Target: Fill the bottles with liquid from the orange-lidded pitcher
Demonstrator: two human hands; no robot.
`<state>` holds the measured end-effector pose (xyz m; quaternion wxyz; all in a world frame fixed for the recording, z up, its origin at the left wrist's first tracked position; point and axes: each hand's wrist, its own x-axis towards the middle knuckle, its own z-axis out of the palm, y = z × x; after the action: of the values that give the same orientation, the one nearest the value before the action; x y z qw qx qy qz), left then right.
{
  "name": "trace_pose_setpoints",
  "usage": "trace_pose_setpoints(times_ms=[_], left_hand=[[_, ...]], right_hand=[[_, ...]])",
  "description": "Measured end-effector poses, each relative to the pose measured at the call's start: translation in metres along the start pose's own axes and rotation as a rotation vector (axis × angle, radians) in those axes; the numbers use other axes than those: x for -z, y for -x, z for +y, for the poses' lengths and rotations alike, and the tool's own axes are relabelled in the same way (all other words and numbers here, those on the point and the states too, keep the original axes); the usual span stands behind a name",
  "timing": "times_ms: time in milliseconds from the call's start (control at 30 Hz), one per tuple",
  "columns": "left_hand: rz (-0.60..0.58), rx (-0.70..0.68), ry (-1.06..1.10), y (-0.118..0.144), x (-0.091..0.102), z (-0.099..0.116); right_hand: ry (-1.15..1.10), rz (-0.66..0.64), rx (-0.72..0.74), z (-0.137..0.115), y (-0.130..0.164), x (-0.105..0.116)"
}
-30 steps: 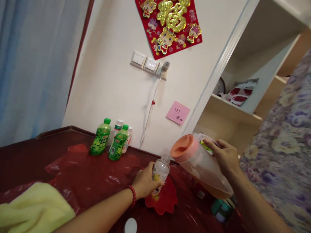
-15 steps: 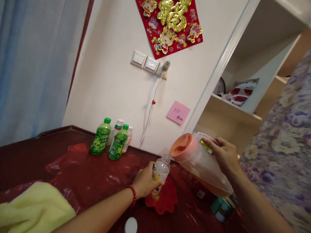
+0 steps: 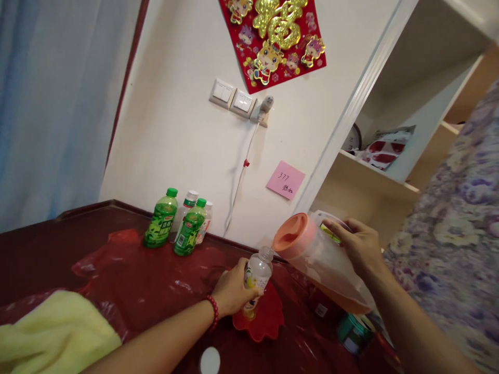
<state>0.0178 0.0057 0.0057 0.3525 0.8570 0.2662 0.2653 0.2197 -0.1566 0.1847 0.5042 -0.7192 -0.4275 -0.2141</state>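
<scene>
Left hand (image 3: pixel 233 292), red bead bracelet (image 3: pixel 212 313) at the wrist, fingers curled tight around a small clear plastic bottle (image 3: pixel 256 274) with a yellow printed label, text too small to read; cap off, neck open. The bottle stands upright on a red scalloped plastic dish (image 3: pixel 263 318) under the hand. Right hand (image 3: pixel 357 245) grips the handle side of a translucent plastic pitcher with a round orange lid (image 3: pixel 307 250), fingers wrapped shut on it; the pitcher is tipped, lid end just beside the bottle's mouth, amber liquid pooled in its low end. Whether liquid is flowing, cannot tell.

Past the left hand, by the wall: two green-label bottles with green caps (image 3: pixel 160 222) and two pale bottles with white caps (image 3: pixel 188 202), brand print unreadable. Above the hands, a pink sticky note (image 3: pixel 285 180) reads "377" plus handwritten characters. Higher up, a red and gold festive wall poster (image 3: pixel 276 36). Glossy red plastic sheet over the dark red surface (image 3: pixel 140 283). Fuzzy yellow towel (image 3: pixel 54 332) left of the left forearm. White round cap (image 3: pixel 209 360) below the left wrist. Green tin (image 3: pixel 353 332) under the pitcher.
</scene>
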Motion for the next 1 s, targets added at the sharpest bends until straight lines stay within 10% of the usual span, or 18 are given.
trace_pose_setpoints(times_ms=[1000], left_hand=[[-0.032, 0.018, -0.004, 0.0019, 0.0048, 0.0059]], right_hand=[[0.014, 0.009, -0.009, -0.0017, -0.0014, -0.0011]])
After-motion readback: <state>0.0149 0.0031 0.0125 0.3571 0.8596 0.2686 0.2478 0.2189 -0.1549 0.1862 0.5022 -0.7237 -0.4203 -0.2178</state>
